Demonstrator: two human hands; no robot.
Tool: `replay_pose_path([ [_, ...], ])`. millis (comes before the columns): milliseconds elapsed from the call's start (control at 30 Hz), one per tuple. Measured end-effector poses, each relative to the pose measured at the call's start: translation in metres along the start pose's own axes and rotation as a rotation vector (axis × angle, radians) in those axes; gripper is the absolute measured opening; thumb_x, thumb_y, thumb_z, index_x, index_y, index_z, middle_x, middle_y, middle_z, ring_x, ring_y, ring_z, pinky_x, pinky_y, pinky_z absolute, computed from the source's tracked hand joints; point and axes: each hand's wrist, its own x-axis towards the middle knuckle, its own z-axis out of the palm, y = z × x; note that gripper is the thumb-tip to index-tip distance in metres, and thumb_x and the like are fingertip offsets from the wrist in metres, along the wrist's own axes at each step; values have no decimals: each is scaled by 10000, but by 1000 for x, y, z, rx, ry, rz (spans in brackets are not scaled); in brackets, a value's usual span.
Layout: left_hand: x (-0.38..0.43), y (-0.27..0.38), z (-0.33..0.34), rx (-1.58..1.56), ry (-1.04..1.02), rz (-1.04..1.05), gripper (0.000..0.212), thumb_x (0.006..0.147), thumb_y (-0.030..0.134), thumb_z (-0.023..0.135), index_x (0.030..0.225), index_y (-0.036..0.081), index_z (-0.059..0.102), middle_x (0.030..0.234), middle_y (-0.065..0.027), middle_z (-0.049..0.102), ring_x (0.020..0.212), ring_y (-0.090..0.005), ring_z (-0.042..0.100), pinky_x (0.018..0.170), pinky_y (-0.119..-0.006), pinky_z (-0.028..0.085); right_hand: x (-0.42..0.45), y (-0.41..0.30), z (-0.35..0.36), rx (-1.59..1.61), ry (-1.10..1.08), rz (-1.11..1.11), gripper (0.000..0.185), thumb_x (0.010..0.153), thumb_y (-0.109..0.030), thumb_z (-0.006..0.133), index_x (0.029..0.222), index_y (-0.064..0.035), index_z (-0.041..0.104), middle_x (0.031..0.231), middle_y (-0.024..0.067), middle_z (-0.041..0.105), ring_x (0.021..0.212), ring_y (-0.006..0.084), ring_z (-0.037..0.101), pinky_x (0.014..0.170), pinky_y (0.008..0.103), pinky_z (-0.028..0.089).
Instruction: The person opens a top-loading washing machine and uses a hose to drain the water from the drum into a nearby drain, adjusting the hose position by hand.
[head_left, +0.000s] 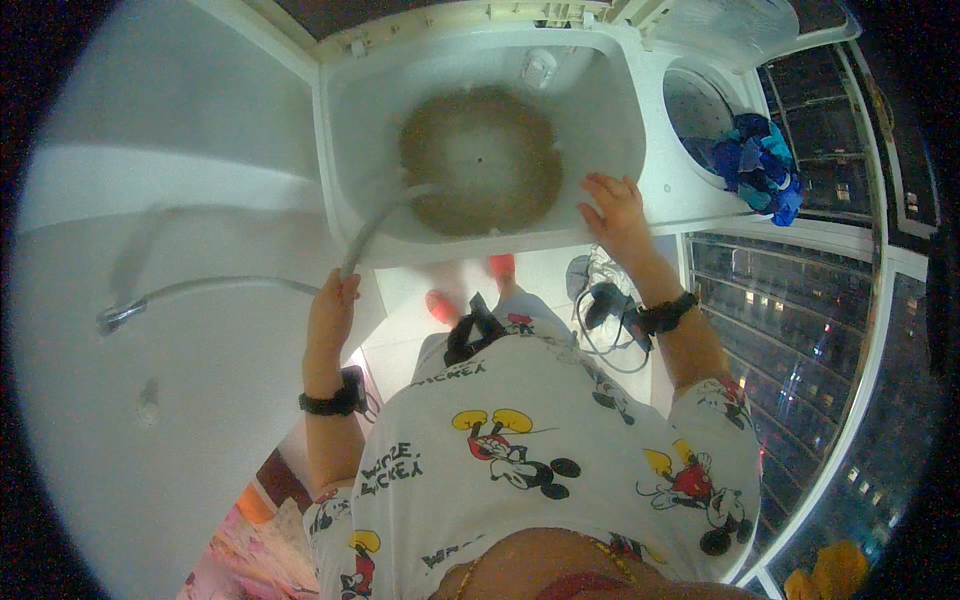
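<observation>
My left hand (334, 304) grips a grey flexible hose (367, 231) that runs from a wall tap (120, 317) over the front rim of a twin-tub washing machine (480, 251). The free part of the hose reaches into the large tub, above its round brown-grey bottom (480, 161). Over the tub's right front corner is my right hand (611, 202), its fingers spread and holding nothing. Whether water runs from the hose, I cannot tell.
Blue and teal clothes (757, 165) hang out of the round spin tub at the right. Below the machine, grey and white cloth (600, 285) and a looped cable (611, 367) lie near the floor. A wall stands at the left, a window (787, 315) at the right.
</observation>
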Motion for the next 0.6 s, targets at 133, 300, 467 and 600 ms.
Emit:
replay_pose_path([
  [133, -3, 4, -1, 16, -9, -26, 413, 970, 392, 450, 1001, -12, 534, 839, -198, 651, 814, -368, 635, 715, -424, 474, -1, 1, 7, -28, 31, -29, 341, 886, -236, 598, 1195, -95, 576, 1201, 94, 585, 1145, 286, 530, 1046, 532, 312],
  [300, -8, 3, 0, 12, 4, -5, 407, 969, 384, 453, 1024, -11, 538, 847, -196, 656, 824, -363, 639, 721, -417, 480, -2, -2, 4, -37, 33, 6, 325, 888, -242, 591, 1170, -82, 591, 1156, 106, 610, 1096, 290, 551, 1014, 495, 351],
  [467, -13, 5, -2, 0, -6, 9, 400, 969, 373, 454, 1033, -11, 547, 844, -193, 659, 824, -360, 643, 716, -417, 480, -6, -1, 8, -60, 63, -13, 298, 882, -222, 590, 1132, -60, 599, 1116, 120, 622, 1053, 296, 567, 994, 477, 370],
  [600, -17, 4, -1, 5, 7, -13, 361, 964, 344, 463, 1003, -5, 550, 832, -202, 653, 813, -383, 632, 703, -439, 475, -7, -6, 4, -42, 53, -10, 262, 867, -190, 591, 1092, -57, 603, 1110, 118, 623, 1034, 301, 572, 986, 476, 379],
])
